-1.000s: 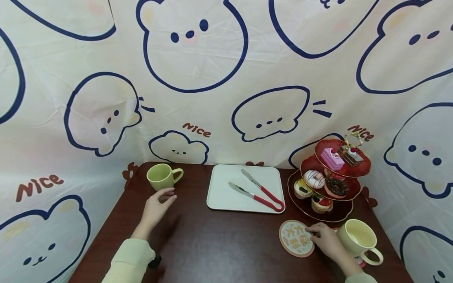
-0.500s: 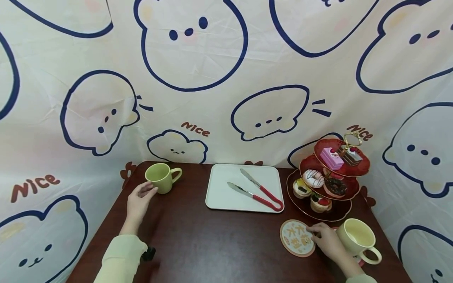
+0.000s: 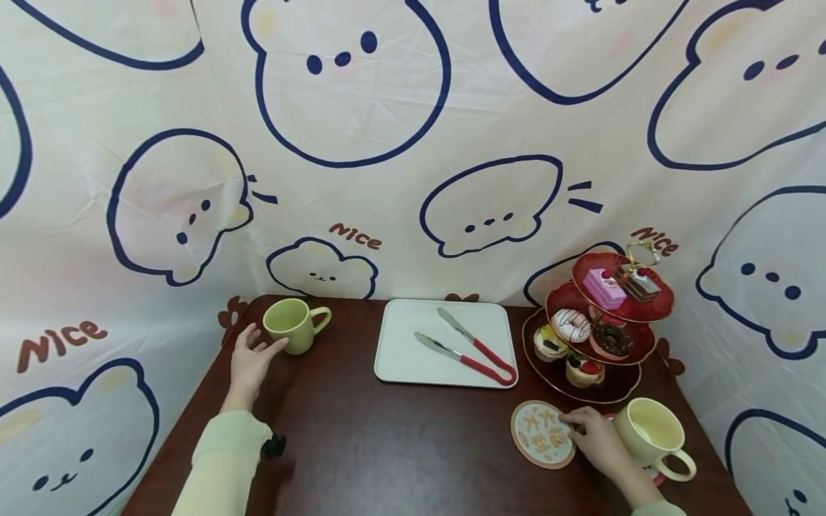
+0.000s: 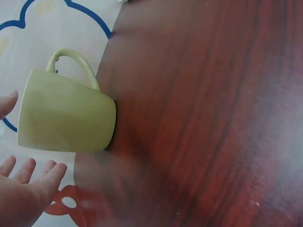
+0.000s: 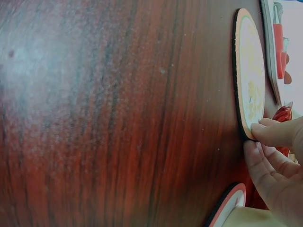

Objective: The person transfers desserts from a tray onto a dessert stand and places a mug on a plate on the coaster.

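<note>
A green mug (image 3: 290,326) stands upright at the back left of the table, handle pointing right. My left hand (image 3: 250,365) is at its near left side, thumb and fingers spread apart. In the left wrist view, a gap shows between the fingers (image 4: 52,182) and the mug's wall. At the right, my right hand (image 3: 595,438) pinches the edge of a round coaster (image 3: 538,436) with a patterned face and orange rim. The right wrist view shows the thumb (image 5: 272,134) on top and fingertips under the rim; the coaster's dark underside edge lies low over the table.
A pale yellow mug (image 3: 652,433) on a red-rimmed coaster (image 5: 234,201) stands right beside my right hand. Behind is a three-tier red stand (image 3: 658,304) with toy cakes and doughnuts. A white tray (image 3: 400,358) with red-handled tongs (image 3: 480,365) lies at the back middle.
My left hand has moved left from in front of the green mug to its left side, and its fingers have spread. The right hand and coaster have stayed nearly still.
</note>
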Action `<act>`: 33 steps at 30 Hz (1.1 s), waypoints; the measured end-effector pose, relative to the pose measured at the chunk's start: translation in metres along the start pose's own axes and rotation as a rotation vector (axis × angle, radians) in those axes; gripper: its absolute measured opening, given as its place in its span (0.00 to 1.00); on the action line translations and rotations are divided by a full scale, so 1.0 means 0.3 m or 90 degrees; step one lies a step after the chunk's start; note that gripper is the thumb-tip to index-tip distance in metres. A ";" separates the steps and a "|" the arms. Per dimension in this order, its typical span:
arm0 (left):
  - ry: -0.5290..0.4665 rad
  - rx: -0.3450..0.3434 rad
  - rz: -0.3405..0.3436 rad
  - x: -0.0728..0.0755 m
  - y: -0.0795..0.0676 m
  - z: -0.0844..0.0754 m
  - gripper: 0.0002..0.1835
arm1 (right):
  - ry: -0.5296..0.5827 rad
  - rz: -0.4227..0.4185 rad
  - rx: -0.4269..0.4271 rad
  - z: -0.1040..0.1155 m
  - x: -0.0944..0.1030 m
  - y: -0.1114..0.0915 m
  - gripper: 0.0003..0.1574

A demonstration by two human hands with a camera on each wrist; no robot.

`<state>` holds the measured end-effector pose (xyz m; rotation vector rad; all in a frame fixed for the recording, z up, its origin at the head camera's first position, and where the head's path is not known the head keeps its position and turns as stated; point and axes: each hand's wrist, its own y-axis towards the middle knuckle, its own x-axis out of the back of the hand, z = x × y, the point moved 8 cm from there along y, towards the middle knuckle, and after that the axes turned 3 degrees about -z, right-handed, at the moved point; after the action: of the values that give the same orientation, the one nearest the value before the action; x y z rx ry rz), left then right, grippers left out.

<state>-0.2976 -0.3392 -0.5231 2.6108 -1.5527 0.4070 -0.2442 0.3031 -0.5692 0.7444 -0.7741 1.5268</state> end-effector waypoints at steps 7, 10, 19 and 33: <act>-0.023 0.011 0.005 -0.040 0.029 0.005 0.51 | 0.003 -0.006 0.000 -0.007 -0.005 -0.007 0.16; -0.032 0.010 0.001 -0.055 0.038 0.008 0.51 | 0.004 -0.009 0.000 -0.009 -0.004 -0.014 0.16; -0.036 -0.004 -0.009 -0.093 0.080 -0.013 0.53 | -0.001 -0.034 0.006 -0.008 0.003 -0.029 0.15; -0.066 -0.014 -0.008 -0.131 0.114 0.015 0.60 | -0.012 -0.038 0.019 0.002 0.009 -0.013 0.15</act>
<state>-0.3443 -0.3231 -0.5402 2.6629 -1.5598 0.2567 -0.2406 0.3043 -0.5665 0.7976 -0.7390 1.4824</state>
